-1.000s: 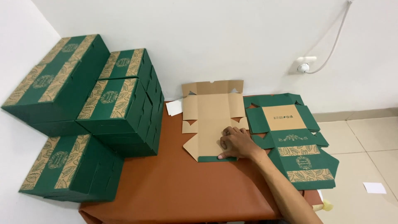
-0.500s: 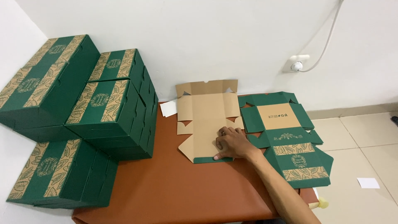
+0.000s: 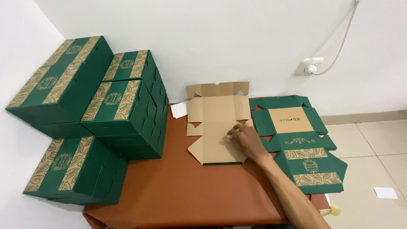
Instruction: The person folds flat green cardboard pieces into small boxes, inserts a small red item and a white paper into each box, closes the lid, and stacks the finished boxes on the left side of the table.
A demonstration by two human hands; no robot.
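My right hand [image 3: 246, 140] rests palm down on a flat, unfolded cardboard box blank [image 3: 216, 121] that lies brown side up on the brown table [image 3: 186, 191]. The fingers are spread over the blank's right middle panel. To the right of my hand lies a stack of flat green box blanks [image 3: 301, 144] with leaf-patterned bands, printed side up, overhanging the table's right edge. My left hand is out of view.
Several assembled green boxes [image 3: 123, 106] with tan leaf bands are stacked at the left against the wall. A small white paper [image 3: 179, 110] lies by the wall. A wall socket with cable [image 3: 311, 68] is behind. Tiled floor [image 3: 381, 157] lies to the right.
The view has shifted slightly; my right hand has slid a little leftward and further onto the brown blank. The blank and stacks stay in place.
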